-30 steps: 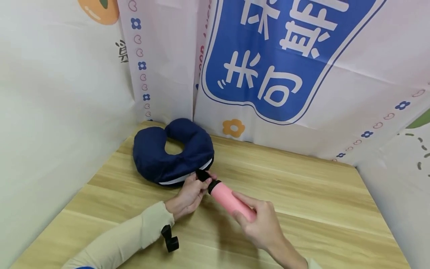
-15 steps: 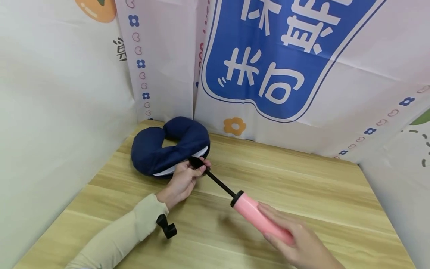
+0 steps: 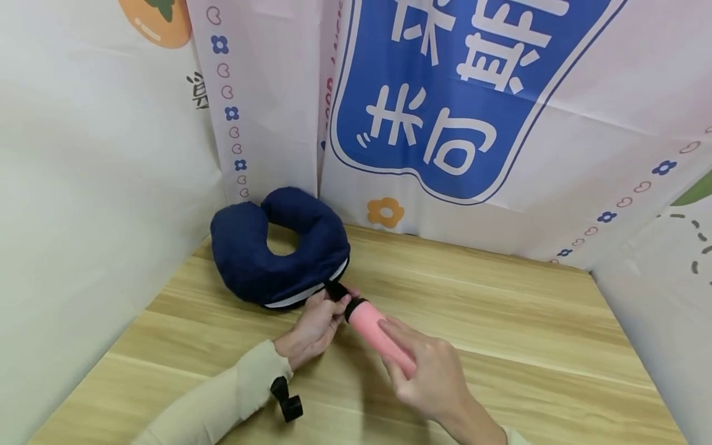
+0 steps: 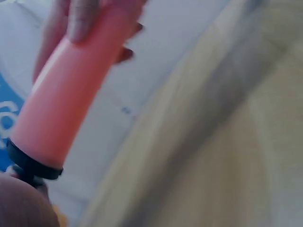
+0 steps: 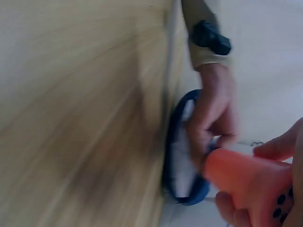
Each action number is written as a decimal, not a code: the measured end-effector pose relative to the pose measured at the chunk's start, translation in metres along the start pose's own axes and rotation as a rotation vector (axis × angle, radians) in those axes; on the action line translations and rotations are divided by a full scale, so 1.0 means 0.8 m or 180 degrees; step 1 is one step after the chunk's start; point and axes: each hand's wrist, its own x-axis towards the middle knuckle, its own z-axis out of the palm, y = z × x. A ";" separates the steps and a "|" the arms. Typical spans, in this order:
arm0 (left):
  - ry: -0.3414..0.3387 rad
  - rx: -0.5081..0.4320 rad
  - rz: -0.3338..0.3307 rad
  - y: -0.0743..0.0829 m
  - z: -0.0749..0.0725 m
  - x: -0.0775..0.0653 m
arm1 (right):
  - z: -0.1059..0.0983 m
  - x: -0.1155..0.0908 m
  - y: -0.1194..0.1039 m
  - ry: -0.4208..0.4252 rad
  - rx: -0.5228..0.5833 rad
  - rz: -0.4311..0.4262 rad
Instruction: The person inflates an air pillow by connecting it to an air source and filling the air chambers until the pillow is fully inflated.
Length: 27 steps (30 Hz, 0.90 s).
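Observation:
A navy U-shaped neck pillow point(image 3: 280, 253) lies near the back left corner, an opening with a white lining along its front edge. At this opening my left hand point(image 3: 314, 324) pinches the black end point(image 3: 336, 289) of a pink hand pump point(image 3: 381, 330). My right hand point(image 3: 434, 371) grips the pink barrel from behind, fingers along its sides. The barrel's black collar sits right against my left fingers, and no rod shows between them. In the right wrist view the barrel's point(image 5: 241, 177) rear end has several small holes. The pump's tip is hidden at the pillow.
All this is on a wood-grain table point(image 3: 500, 334). White printed sheets point(image 3: 267, 111) hang as walls at the back and both sides, the back one close behind the pillow. A black camera mount point(image 3: 287, 402) juts from my left wrist.
Half a second ago the barrel was drawn back, showing a black rod; now my right hand has pushed it forward to my left hand. The pillow looks fuller than then.

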 end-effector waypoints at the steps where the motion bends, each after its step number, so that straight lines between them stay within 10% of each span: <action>1: -0.0075 0.0018 0.0027 0.005 0.000 0.002 | 0.000 0.000 0.003 0.0016 0.0013 -0.0043; 6: -0.0357 0.0023 0.0185 0.033 -0.006 0.014 | -0.025 -0.017 0.013 -0.0222 -0.0077 -0.0087; 15: -0.0251 -0.0073 0.0188 0.065 -0.025 0.023 | -0.090 -0.041 0.021 -0.0307 -0.0075 -0.0345; 27: -0.0029 0.0111 -0.0026 0.001 0.001 -0.003 | 0.003 -0.015 0.005 0.0247 -0.0016 -0.0444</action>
